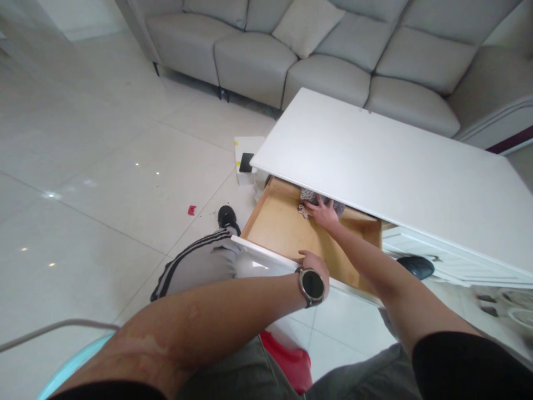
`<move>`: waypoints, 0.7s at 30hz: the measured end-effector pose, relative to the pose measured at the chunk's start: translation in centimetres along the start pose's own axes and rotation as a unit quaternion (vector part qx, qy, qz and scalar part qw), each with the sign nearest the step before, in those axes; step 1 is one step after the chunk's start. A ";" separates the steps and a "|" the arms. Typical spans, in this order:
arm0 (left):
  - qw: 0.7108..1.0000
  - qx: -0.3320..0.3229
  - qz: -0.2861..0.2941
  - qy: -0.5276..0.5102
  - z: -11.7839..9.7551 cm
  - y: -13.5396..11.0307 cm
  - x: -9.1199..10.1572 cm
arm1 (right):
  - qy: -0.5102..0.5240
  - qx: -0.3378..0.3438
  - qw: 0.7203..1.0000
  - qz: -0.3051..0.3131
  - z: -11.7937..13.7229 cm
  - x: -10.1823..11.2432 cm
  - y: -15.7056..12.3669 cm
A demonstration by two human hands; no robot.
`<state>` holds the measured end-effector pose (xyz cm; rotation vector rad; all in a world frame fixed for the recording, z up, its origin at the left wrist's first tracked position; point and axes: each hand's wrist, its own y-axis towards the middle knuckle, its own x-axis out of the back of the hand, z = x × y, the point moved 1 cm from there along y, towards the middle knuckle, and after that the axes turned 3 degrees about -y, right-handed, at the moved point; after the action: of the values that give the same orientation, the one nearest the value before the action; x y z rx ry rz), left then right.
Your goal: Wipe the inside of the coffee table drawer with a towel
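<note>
A wooden drawer (283,228) stands pulled out from under a white low table (375,166). My left hand (313,265), with a round dark watch on the wrist, grips the drawer's white front edge. My right hand (323,213) reaches deep into the drawer, fingers spread over a grey patterned cloth-like thing (310,195) at the back, partly hidden under the tabletop. A small bunch of keys (303,210) lies just left of that hand.
A grey sofa (333,50) with a cushion runs along the back. A white box with a black phone-like item (246,162) sits on the tiled floor by the table's corner. A small red scrap (191,210) lies on the floor. My knees and dark shoes are below.
</note>
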<state>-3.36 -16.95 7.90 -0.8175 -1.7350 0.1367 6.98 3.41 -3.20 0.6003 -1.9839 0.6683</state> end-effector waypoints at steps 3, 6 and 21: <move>0.998 -0.025 0.020 0.062 0.1 -0.4 0.6 | -0.011 -0.034 0.999 0.031 -3.6 -3.0 -5.4; 0.998 -0.025 0.014 0.062 0.2 -0.6 1.1 | -0.027 -0.054 0.997 0.050 -6.9 -5.8 -10.5; 0.995 -0.040 0.045 0.081 0.1 -1.2 2.0 | -0.012 -0.074 0.996 0.049 -8.9 -6.8 -13.3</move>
<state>-4.21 -16.71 10.05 -0.9395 -1.5597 0.0603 24.07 0.54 -2.60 0.4248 -2.0740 0.5690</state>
